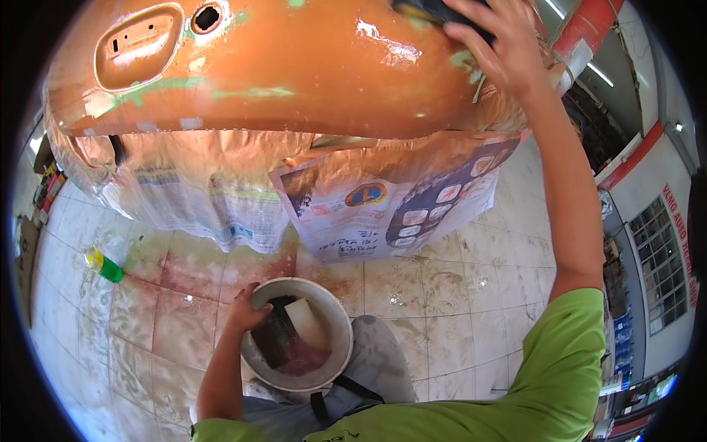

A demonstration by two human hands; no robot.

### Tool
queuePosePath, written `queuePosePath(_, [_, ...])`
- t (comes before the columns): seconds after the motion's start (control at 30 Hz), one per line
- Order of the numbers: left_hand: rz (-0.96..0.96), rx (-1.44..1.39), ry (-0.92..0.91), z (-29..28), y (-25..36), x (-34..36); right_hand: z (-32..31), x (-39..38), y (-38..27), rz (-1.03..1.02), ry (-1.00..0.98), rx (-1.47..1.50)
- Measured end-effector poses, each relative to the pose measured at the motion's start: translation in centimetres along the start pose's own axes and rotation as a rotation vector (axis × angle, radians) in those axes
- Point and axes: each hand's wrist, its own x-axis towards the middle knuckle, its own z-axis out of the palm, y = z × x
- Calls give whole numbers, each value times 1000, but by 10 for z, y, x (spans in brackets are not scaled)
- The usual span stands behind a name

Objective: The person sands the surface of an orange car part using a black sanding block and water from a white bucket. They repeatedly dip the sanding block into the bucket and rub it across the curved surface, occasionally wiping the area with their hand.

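Observation:
My right hand [501,55] grips a dark sanding block [434,12] against the wet orange vehicle panel [309,66], which has pale green patches, a recess and a round hole. My left hand [247,309] holds the rim of a whitish bucket [335,353] in front of my legs. Inside the bucket lie a pale block [305,320] and a dark flat piece [269,339] in pinkish water. Paint-dusted paper sheets [206,191] hang below the panel's edge.
A yellow and green bottle [103,265] stands on the stained tiled floor [464,295] to the left. Boxes [29,250] line the far left. A wall with a grilled window [659,258] and a row of water bottles [622,346] are at the right.

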Motion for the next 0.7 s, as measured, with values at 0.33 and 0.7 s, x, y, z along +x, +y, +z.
queuePosePath(0.33, [-16, -13, -20, -7, 8, -4, 3, 14, 4, -7, 39, -22])
queuePosePath(0.7, [-4, 13, -4, -5, 1, 2, -10, -10, 8, -9, -42, 30])
